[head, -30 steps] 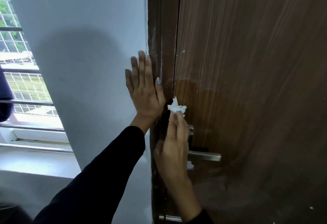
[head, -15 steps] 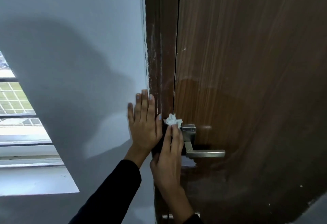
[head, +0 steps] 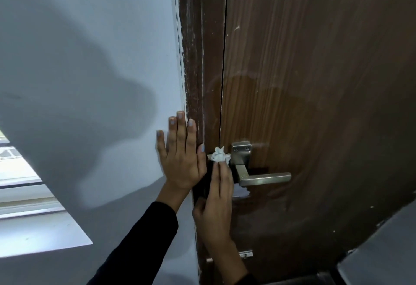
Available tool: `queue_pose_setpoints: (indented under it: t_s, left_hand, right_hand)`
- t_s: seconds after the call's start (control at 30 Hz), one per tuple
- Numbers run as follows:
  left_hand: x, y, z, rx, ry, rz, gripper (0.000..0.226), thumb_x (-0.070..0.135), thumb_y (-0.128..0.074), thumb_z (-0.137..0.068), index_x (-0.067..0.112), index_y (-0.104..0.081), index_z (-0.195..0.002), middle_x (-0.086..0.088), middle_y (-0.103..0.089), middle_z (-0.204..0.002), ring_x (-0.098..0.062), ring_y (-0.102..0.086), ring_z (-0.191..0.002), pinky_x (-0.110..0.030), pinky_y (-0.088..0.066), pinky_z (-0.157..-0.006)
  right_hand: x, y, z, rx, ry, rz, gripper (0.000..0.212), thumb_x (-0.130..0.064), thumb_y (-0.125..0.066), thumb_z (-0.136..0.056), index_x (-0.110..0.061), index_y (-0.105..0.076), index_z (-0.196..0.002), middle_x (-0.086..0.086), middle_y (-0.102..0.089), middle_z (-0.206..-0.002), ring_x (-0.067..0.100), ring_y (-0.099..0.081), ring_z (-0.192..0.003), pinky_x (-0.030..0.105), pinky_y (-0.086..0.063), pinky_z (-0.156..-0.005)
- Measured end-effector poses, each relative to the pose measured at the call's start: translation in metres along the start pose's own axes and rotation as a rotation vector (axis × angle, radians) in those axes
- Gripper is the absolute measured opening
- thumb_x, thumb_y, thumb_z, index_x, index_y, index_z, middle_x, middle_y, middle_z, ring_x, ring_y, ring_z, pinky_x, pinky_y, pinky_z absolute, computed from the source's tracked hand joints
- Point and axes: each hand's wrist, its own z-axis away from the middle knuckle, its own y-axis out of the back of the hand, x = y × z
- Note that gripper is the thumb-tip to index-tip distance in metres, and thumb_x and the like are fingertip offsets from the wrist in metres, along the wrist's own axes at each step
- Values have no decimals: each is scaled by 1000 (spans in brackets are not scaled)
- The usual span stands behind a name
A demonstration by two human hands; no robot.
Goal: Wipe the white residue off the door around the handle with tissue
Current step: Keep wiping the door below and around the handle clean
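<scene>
A dark brown wooden door [head: 315, 82] fills the right side, with a silver lever handle [head: 263, 177] on a square plate. My right hand [head: 219, 197] presses a crumpled white tissue [head: 218, 157] against the door's edge, just left of the handle plate. A patch of white residue [head: 242, 192] shows below the lever, and white streaks run up the brown door frame [head: 193, 59]. My left hand [head: 180, 158] lies flat with fingers spread on the white wall, its thumb touching the frame.
The white wall [head: 90, 59] takes up the left side, with a bright window sill [head: 33, 228] at the lower left. A grey surface [head: 382, 251] juts in at the lower right corner.
The view has tilted up, so both hands sit lower in the frame. My right hand and tissue went from above the handle plate down to its left side. The left hand stays on the wall.
</scene>
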Motion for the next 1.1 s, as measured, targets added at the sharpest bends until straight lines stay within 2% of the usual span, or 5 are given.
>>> queue_pose_setpoints:
  t_s: [0.23,0.67,0.83,1.0,1.1]
  left_hand:
    - [-1,-3,2,27,-3,10,60,35,-25,-97,15,-7,-151,0,4,-161,-19,-3,-149,-42,0,-121]
    - [-1,-2,2,34,-11,8,62,33,-28,-96,15,-6,-151,-1,4,-161,-20,-3,-149,-42,-1,-121]
    - [0,-2,3,38,-17,19,62,33,-27,-95,16,-7,-151,0,3,-161,-20,-4,-149,-42,-2,-121]
    - [-1,-3,3,49,-19,-2,63,34,-29,-95,15,-6,-151,-1,3,-161,-20,-4,-149,-42,-1,-121]
    - [-1,-3,3,49,-18,1,64,34,-29,-95,16,-7,-151,-1,3,-161,-20,-4,-149,-42,-1,-121]
  right_hand:
    - [27,-5,39,-133,-41,36,81,11,-65,-70,-2,-28,-142,8,-20,-150,23,-18,-140,44,-33,-109]
    - [34,-8,41,-104,-74,41,86,11,-69,-65,-3,-31,-140,10,-27,-148,25,-23,-139,42,-29,-111]
    - [28,-18,42,-108,-15,37,86,13,-61,-63,-5,-30,-142,11,-30,-149,19,-17,-140,30,-15,-115]
    - [42,-12,47,-77,-65,38,90,9,-73,-62,-6,-29,-140,16,-35,-145,29,-29,-136,35,-24,-112]
    - [40,-14,43,-46,-67,31,88,11,-67,-63,-4,-28,-141,17,-31,-147,25,-21,-139,37,-25,-113]
